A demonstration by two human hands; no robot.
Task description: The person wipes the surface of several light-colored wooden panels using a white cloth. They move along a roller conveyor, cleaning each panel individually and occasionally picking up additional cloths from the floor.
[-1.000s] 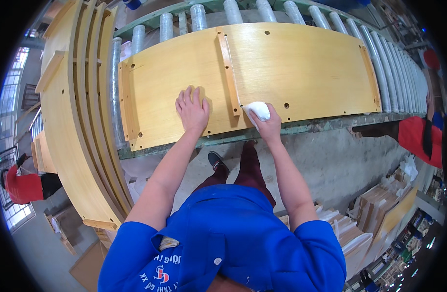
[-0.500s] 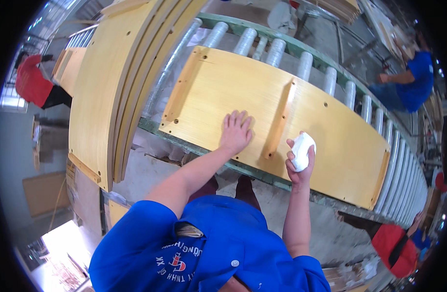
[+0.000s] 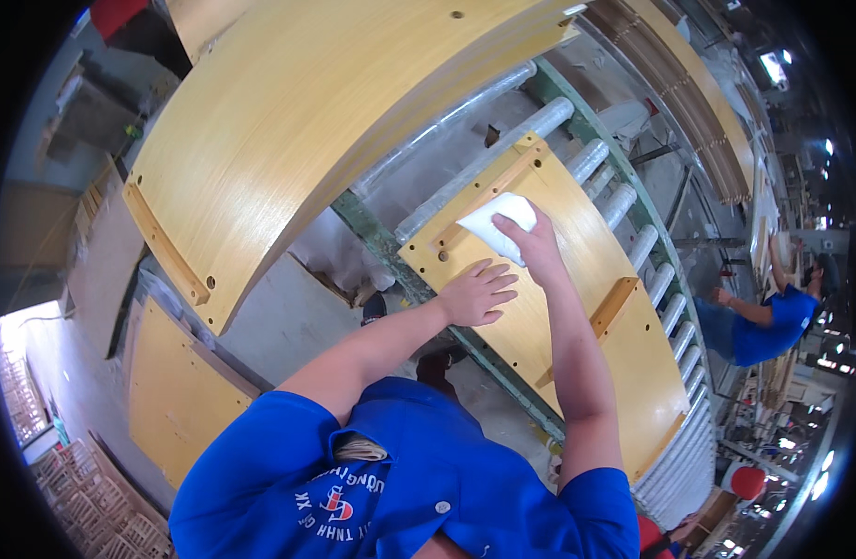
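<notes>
A light wooden panel (image 3: 577,233) with cross strips and drilled holes lies on the roller conveyor. Flat on the panel, near its left end and near edge, rests my left hand (image 3: 479,293), fingers spread. My right hand (image 3: 535,244) grips a folded white cloth (image 3: 499,222) just above or against the panel's left end, beside the end strip (image 3: 512,182). Whether the cloth touches the wood I cannot tell. My right forearm hides part of the panel and its middle strip (image 3: 614,306).
A stack of similar panels (image 3: 288,112) stands to the left, close to my left arm. Another holed panel (image 3: 181,382) leans lower left. Plastic-wrapped rollers (image 3: 644,247) run along a green frame (image 3: 659,200). A co-worker in blue (image 3: 773,321) stands at the right.
The view has turned toward the panel's left end. My right hand has carried the cloth from right of the middle strip to the left end; my left hand stays flat on the panel.
</notes>
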